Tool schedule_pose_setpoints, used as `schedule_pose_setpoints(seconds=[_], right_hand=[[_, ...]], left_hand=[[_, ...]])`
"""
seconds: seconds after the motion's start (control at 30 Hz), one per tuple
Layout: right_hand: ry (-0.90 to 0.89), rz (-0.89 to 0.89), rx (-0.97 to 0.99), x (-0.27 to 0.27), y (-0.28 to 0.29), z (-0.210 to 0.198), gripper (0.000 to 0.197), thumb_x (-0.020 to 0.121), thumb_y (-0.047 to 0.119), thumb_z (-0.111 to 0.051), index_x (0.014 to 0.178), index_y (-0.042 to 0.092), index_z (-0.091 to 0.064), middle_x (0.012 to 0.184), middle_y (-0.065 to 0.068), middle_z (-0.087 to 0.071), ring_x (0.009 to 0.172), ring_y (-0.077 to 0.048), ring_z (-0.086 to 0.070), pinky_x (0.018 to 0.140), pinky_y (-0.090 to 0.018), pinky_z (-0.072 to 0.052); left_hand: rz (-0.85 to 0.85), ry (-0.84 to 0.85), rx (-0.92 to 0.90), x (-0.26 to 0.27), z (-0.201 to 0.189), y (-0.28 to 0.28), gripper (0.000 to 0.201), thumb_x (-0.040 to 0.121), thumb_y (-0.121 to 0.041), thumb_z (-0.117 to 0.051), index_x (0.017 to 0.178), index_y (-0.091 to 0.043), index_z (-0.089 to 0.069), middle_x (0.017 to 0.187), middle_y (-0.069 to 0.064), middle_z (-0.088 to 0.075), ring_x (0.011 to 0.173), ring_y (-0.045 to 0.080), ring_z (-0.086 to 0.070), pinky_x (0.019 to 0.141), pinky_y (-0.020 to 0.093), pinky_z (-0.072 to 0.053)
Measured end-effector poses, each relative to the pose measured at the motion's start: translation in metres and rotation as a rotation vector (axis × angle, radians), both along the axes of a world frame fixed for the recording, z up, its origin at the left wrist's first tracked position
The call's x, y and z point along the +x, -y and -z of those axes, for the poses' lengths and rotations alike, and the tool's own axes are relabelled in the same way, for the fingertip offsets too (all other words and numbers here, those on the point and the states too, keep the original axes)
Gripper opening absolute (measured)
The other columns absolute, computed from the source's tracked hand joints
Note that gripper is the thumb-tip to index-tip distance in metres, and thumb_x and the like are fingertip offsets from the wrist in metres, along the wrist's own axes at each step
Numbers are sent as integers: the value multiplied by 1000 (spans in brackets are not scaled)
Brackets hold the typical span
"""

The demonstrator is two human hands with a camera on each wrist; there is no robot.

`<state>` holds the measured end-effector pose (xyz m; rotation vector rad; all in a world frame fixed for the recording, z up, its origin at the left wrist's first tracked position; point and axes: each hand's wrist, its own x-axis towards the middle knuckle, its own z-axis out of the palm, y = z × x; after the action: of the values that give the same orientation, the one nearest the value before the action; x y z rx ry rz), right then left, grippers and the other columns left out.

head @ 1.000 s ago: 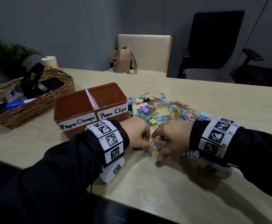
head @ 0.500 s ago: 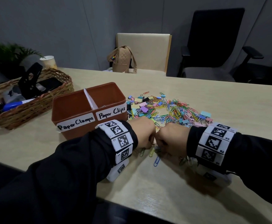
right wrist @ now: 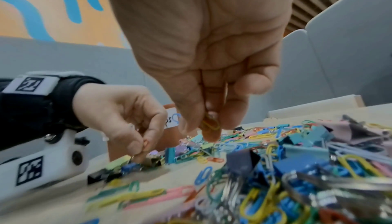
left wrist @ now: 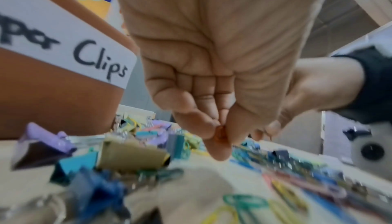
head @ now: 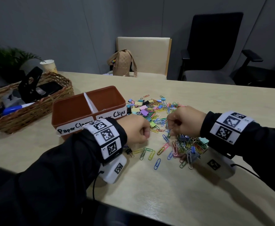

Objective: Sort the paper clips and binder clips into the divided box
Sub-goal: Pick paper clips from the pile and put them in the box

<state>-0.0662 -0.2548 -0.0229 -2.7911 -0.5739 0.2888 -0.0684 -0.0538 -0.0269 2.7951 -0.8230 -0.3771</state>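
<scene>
Nearest to me, a few loose paper clips (head: 151,154) lie flat on the surface (head: 149,185), well apart from each other. Just beyond them my 2 hands hang above the scatter, near each other but not touching. My left hand (head: 137,131) is curled, thumb and fingertips (left wrist: 214,150) pinched together on something small and orange (left wrist: 220,134); it looks like a paper clip, though it is too hidden to say for sure. My right hand (head: 185,123) pinches a yellow paper clip (right wrist: 211,123) between thumb and fingers, above a small tangled heap (head: 189,145) of clips beside my right wrist.

These clips will be light, thin and stiff, and the coated wire is likely slippery, so I judge a fingertip pinch across the loops best; from the tangle they may drag neighbours along, so I should lift slowly and shake off hangers-on. The binder clips (head: 143,107) are bulkier and springy; I would take them by the folded body, not the wire handles, which swing.

Farther out, the main pile (head: 156,110) of both kinds lies just right of the divided box (head: 78,111). Its near wall carries 2 labels; the right one reads "Clips". I see nothing in either compartment from here. Left of it stands a wicker basket (head: 35,110).
</scene>
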Motion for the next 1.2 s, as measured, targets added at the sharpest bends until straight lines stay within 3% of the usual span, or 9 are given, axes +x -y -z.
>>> schedule_pose_setpoints(seconds=[0.07, 0.17, 0.23, 0.37, 0.43, 0.57, 0.77, 1.07, 1.2], right_hand=[[10, 7, 26, 0, -2, 1, 16, 76, 15, -77, 70, 20, -62, 75, 2, -70, 71, -13, -60, 67, -27, -47], [28, -25, 17, -5, -8, 4, 13, 76, 17, -77, 72, 19, -65, 67, 11, -62, 64, -2, -54, 56, -13, -39], [35, -115, -54, -11, -14, 5, 11, 78, 15, -72, 71, 21, -67, 61, 17, -56, 59, 4, -50, 52, -7, -32], [91, -268, -252, -21, -30, 8, 13, 81, 9, -57, 77, 18, -65, 58, 13, -48, 64, -11, -47, 62, -25, -43], [80, -307, -300, -23, -36, 9, 15, 81, 7, -55, 83, 17, -66, 66, 6, -53, 70, -18, -50, 66, -30, -46], [35, -305, -410, -25, -44, 14, 27, 87, 7, -56, 109, 16, -67, 100, -8, -66, 95, -27, -59, 72, -28, -43], [46, -333, -493, -24, -45, 16, 13, 89, 10, -55, 97, 9, -65, 89, -11, -60, 81, -27, -52, 65, -27, -36], [12, -346, -592, -26, -48, 23, 32, 92, 28, -53, 108, 1, -60, 104, -16, -62, 92, -32, -57, 74, -34, -44], [55, -363, -635, -26, -54, 25, 24, 93, 17, -51, 110, 1, -59, 107, -16, -63, 99, -31, -59, 72, -32, -43]], left_hand=[[-6, -16, 25, -4, 0, -3, 26, 83, -12, -62, 104, -28, -60, 68, -14, -54, 71, 9, -56, 65, 24, -47], [19, 15, 95, -10, 2, -2, 19, 86, -11, -60, 96, -23, -70, 75, -12, -60, 74, 9, -54, 65, 20, -39], [31, 51, 145, -13, 3, 2, 16, 88, -16, -59, 95, -20, -73, 91, -7, -69, 82, 12, -59, 67, 18, -38], [-10, 74, 274, -17, 9, 10, 27, 81, -39, -67, 87, -13, -72, 85, 3, -68, 74, 20, -58, 62, 27, -46], [-15, 55, 335, -18, 12, 13, 32, 76, -41, -73, 90, -12, -71, 87, 5, -68, 77, 23, -60, 63, 30, -49], [14, 72, 339, -15, 13, 19, 21, 84, -22, -67, 100, -11, -69, 98, 7, -68, 90, 26, -63, 73, 32, -52], [-10, 45, 285, -7, 18, 16, 19, 72, -28, -74, 84, -13, -71, 85, 4, -70, 81, 23, -66, 72, 35, -57], [-14, 34, 308, -6, 22, 22, 26, 72, -32, -75, 82, -16, -56, 90, 7, -65, 81, 24, -61, 68, 31, -53], [-33, 36, 292, -4, 21, 19, 21, 74, -26, -71, 88, -12, -64, 91, 8, -67, 84, 25, -63, 71, 34, -56]])
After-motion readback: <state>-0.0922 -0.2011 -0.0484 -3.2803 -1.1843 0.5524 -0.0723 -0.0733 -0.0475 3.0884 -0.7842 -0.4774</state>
